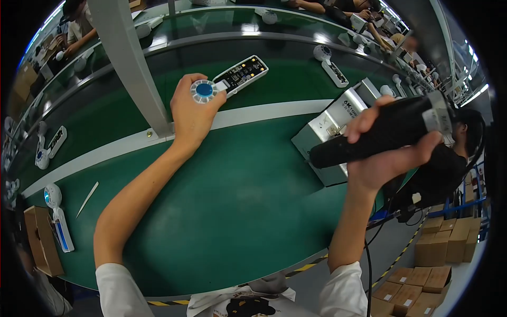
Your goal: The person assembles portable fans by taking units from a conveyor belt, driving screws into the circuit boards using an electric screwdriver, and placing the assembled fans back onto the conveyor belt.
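Black tool [385, 129], nearest the camera: held raised at right, slanting, blunt end toward the left, pale band round the far end. Right hand [381, 165] grasping it, fingers curled over the top, thumb along the underside. It partly hides a metal box [338, 113] standing at the right of the green surface [237, 211].

Left hand [193, 113] reaches past the white rail [264, 112] and grips the held device [240, 76] by its round end, blue disc [205, 91] facing up. Body of the device extends to the right, open, dark circuit board with yellow spots visible. Position: over the green belt [296, 87], far side of the rail.

Also on the belt: an open unit [56, 142] at left and another [334, 73] at far right. On the surface, near left: white unit [60, 227] with a blue strip, thin white stick [87, 199] to its right, cardboard box [42, 240] at its left. Person in black [443, 169] at right, beyond the tool; stacked cartons [443, 240] on the floor, near right
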Demonstrator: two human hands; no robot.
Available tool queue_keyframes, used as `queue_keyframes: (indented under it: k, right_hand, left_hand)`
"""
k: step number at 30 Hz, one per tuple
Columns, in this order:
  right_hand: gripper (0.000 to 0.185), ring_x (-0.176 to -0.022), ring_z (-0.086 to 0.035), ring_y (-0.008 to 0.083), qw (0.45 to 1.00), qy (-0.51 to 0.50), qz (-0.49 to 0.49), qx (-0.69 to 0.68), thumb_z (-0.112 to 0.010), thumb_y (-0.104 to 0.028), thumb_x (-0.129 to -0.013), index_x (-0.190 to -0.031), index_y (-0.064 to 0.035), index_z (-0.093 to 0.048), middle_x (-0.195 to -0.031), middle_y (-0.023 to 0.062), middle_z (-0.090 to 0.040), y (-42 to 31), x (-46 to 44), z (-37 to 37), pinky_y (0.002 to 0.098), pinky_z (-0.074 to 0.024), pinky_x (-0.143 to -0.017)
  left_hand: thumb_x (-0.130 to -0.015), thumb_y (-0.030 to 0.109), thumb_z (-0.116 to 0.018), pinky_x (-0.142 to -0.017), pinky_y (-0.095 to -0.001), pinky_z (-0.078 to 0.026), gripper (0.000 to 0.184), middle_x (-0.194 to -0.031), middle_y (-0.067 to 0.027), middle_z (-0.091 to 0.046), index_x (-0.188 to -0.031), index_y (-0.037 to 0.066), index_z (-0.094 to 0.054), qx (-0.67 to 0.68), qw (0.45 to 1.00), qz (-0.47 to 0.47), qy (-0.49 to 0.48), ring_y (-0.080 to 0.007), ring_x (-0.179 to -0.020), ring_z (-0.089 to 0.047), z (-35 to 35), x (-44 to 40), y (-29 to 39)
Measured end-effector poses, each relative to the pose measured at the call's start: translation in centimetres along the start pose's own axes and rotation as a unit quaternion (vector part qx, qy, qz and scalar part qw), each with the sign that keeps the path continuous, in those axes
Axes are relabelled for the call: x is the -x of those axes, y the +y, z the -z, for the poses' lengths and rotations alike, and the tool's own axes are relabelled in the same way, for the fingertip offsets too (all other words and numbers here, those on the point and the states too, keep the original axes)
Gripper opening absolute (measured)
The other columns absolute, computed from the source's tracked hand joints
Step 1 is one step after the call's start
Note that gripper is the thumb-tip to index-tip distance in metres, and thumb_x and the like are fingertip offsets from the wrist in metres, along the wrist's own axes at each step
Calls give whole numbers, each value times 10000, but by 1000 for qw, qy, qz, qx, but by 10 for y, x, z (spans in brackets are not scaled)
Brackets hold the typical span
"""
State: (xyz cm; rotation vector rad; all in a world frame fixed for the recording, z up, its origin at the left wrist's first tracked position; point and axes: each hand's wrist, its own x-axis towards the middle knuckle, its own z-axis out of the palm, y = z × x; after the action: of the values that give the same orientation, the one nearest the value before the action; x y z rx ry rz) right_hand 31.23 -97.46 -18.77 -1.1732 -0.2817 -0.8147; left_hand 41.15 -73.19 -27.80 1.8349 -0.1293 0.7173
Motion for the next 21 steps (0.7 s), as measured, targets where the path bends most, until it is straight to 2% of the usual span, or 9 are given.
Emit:
queue_keyframes:
  k: [3, 4, 7, 9, 11, 13, 15, 17, 21]
  right_hand:
    - [955, -415, -514, 164, 993, -110, -41, 28, -274, -867, -835, -975, 29, -574, -597, 85, -564, 9, 10, -7, 242, -413, -392]
    - [958, -415, -525, 150, 993, -95, -31, 57, -258, -871, -834, -954, 29, -564, -579, 83, -561, 8, 12, -15, 229, -415, -389]
    - [868, -479, -559, 150, 984, -167, -56, 42, -387, -792, -860, -961, 44, -597, -599, 97, -583, 20, 14, -12, 261, -456, -466]
    - [853, -486, -553, 145, 984, -156, -72, 42, -392, -780, -865, -955, 43, -599, -608, 104, -589, 20, 13, -12, 260, -449, -480]
    - [848, -495, -554, 146, 983, -159, -64, 67, -390, -776, -868, -952, 42, -596, -602, 99, -585, 19, 10, -13, 264, -446, -487]
    - [851, -502, -556, 147, 981, -163, -76, 78, -387, -779, -867, -955, 42, -591, -618, 100, -588, 17, 12, -15, 264, -445, -487]
    - [953, -427, -521, 154, 985, -127, -54, 101, -228, -854, -856, -953, 31, -569, -571, 83, -559, 17, 14, -19, 248, -418, -412]
    - [968, -427, -514, 157, 987, -128, -60, 79, -230, -866, -844, -965, 34, -567, -578, 83, -559, 16, 15, -16, 251, -417, -413]
    - [1007, -435, -504, 164, 986, -135, -80, 52, -241, -900, -809, -1009, 36, -554, -597, 87, -546, 14, 12, -5, 257, -419, -418]
  left_hand:
    - [-678, 181, -785, -802, -373, -509, 408, -995, -108, -635, -1019, 34, -616, -77, 996, -46, 6, -280, -885, -639, -30, -41, -29]
    - [-672, 184, -782, -791, -389, -511, 399, -1001, -111, -637, -1012, 43, -627, -135, 988, -72, -13, -307, -881, -639, -33, -53, -29]
    - [-682, 185, -767, -828, -435, -488, 360, -1047, -111, -636, -1000, 63, -650, -206, 976, 23, -70, -333, -972, -613, -32, -66, -34]
    - [-713, 128, -724, -883, -461, -450, 297, -1064, -100, -618, -992, 52, -657, -290, 954, 8, -79, -311, -1070, -570, -41, -55, -32]
    - [-728, 57, -678, -919, -495, -413, 265, -1051, -90, -599, -990, 36, -653, -339, 878, -329, 76, -300, -1107, -536, -50, -41, -34]
    - [-712, -1, -647, -844, -431, -462, 249, -1029, -93, -578, -959, 26, -635, -202, 906, -372, 11, -294, -1019, -554, -58, -24, -8]
    - [-680, -12, -657, -769, -385, -490, 254, -992, -100, -551, -926, 32, -613, -96, 915, -388, -49, -295, -942, -561, -68, 0, 14]
    - [-669, 0, -672, -763, -398, -488, 257, -949, -98, -534, -914, 32, -602, -77, 915, -356, -175, -291, -917, -556, -75, 31, 28]
    - [-681, 43, -693, -779, -384, -489, 236, -972, -98, -549, -899, 45, -603, -100, 870, -401, -268, -282, -946, -550, -84, 42, 33]
